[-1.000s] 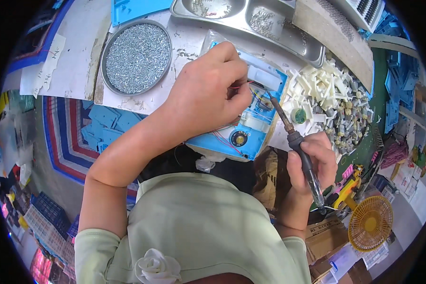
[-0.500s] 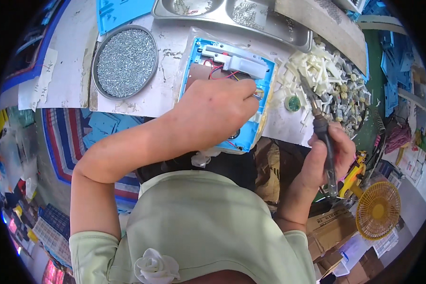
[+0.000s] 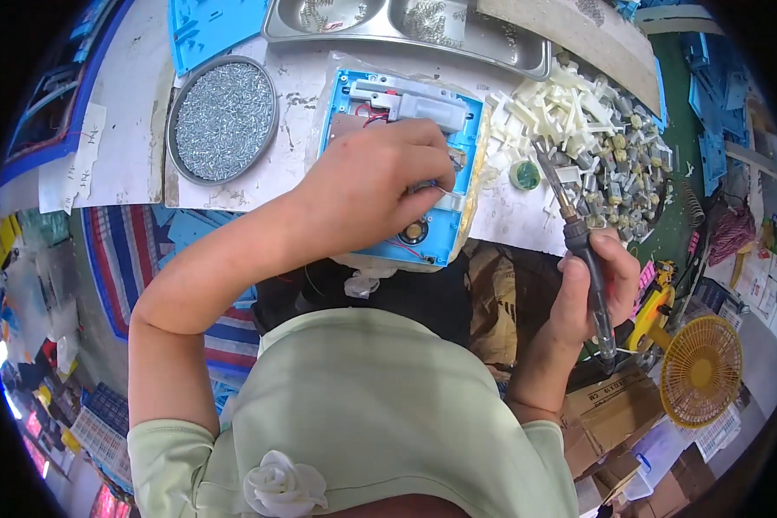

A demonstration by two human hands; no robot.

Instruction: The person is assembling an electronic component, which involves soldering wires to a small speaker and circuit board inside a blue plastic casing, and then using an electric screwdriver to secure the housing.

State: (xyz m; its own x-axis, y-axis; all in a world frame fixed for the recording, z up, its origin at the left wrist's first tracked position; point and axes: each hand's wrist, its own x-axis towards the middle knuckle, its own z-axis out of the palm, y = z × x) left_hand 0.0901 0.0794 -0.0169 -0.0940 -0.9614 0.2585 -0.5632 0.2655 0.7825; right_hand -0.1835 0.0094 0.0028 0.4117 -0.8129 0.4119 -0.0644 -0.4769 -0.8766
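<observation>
My left hand [image 3: 367, 186] reaches over a blue plastic casing [image 3: 445, 246], its thumb and fingers pinched together near the casing's right side. A thin pale strand shows at the fingertips, but what they grip is too small to make out. Inside the casing are a grey-white plastic housing [image 3: 423, 105], red wires [image 3: 373, 114] and a round speaker-like part [image 3: 413, 232]. The hand hides the middle of the casing. My right hand [image 3: 600, 285] is closed around the dark handle of a soldering iron [image 3: 585, 250]. Its tip points up and away, over the parts right of the casing.
A round tray of small screws [image 3: 274, 116] stands left of the casing. Behind is a steel compartment tray [image 3: 388, 36]. White plastic pieces [image 3: 540, 108], small motors [image 3: 617, 186] and a small green round container [image 3: 524, 173] lie right. A yellow fan [image 3: 701, 371] stands lower right.
My left hand has moved nearer along the casing's right side, and its fingers now bend into a pinch. The speaker-like part shows more. The view has shifted slightly; the right hand still holds the iron.
</observation>
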